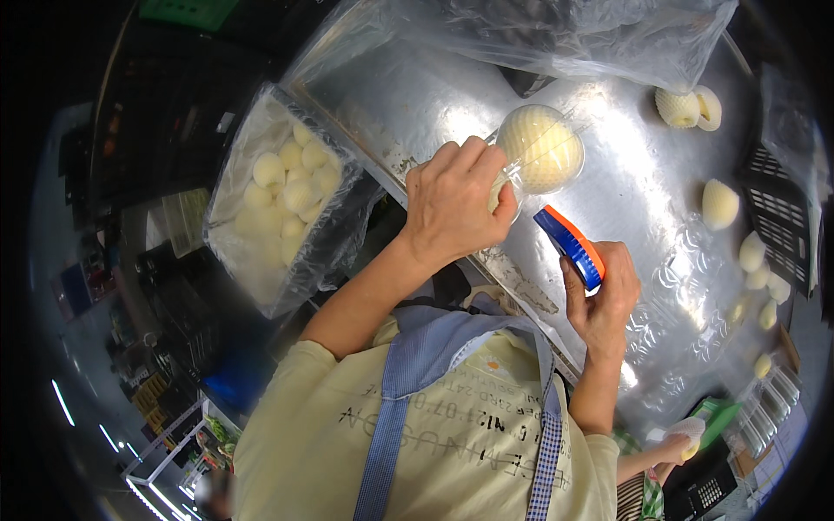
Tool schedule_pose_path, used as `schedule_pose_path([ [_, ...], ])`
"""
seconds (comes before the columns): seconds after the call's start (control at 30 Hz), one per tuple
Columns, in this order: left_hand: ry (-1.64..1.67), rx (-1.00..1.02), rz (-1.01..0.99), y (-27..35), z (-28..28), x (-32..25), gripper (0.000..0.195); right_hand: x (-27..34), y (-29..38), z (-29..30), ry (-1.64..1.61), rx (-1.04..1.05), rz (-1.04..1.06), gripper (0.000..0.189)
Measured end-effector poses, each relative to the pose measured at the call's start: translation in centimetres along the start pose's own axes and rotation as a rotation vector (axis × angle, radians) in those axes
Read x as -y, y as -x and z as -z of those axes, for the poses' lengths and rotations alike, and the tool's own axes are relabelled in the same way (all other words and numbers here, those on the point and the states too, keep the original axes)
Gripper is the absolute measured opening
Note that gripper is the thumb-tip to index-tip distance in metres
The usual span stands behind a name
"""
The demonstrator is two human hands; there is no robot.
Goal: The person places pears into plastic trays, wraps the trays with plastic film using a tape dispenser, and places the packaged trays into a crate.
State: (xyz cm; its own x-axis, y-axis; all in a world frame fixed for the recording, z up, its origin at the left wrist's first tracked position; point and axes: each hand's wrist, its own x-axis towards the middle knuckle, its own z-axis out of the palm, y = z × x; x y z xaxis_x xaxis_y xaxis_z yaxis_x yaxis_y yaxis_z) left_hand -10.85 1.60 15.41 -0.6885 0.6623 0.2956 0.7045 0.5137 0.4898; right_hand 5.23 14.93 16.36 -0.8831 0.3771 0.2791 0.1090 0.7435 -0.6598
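My left hand (459, 202) grips the near edge of a clear plastic clamshell pack (542, 150). Inside the pack sits a round, pale yellow item in a foam net; my fingers partly cover a second netted part. In my right hand (606, 299) is a blue and orange stapler (573, 247), its front end pointing toward the pack. A small gap separates the stapler from the pack. Both hands are above the front edge of a metal table (443, 91).
To the left stands a plastic-lined box (241, 156) holding several pale round pieces. Foam-netted pieces (720, 205) and clear clamshells (677, 293) lie on the right, near a black crate (778, 208). A plastic bag (554, 32) covers the far side. Another person's hand (677, 449) holds a foam net.
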Motion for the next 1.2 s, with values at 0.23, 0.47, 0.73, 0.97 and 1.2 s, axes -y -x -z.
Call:
schedule_pose_path([
  [0.23, 0.042, -0.033, -0.022, 0.1, -0.6, 0.8, 0.016, -0.3, -0.6, 0.8, -0.134, 0.05, -0.049, 0.019],
  [0.47, 0.071, -0.027, -0.007, 0.4, -0.7, -0.1, 0.013, -0.1, -1.3, 1.7, -0.165, 0.13, -0.147, 0.016],
  [0.73, 0.059, -0.018, 0.007, 0.2, -0.7, 0.1, 0.013, -0.8, -0.8, 1.2, -0.352, -0.045, -0.343, 0.024],
  [0.97, 0.041, -0.037, 0.018, 0.1, -0.7, 0.1, 0.014, -0.8, -0.8, 1.3, -0.219, -0.044, -0.047, 0.021],
  [1.2, 0.046, -0.027, 0.039, 0.0, -0.6, 0.4, 0.015, -0.4, -0.7, 1.1, -0.117, -0.072, -0.104, 0.021],
])
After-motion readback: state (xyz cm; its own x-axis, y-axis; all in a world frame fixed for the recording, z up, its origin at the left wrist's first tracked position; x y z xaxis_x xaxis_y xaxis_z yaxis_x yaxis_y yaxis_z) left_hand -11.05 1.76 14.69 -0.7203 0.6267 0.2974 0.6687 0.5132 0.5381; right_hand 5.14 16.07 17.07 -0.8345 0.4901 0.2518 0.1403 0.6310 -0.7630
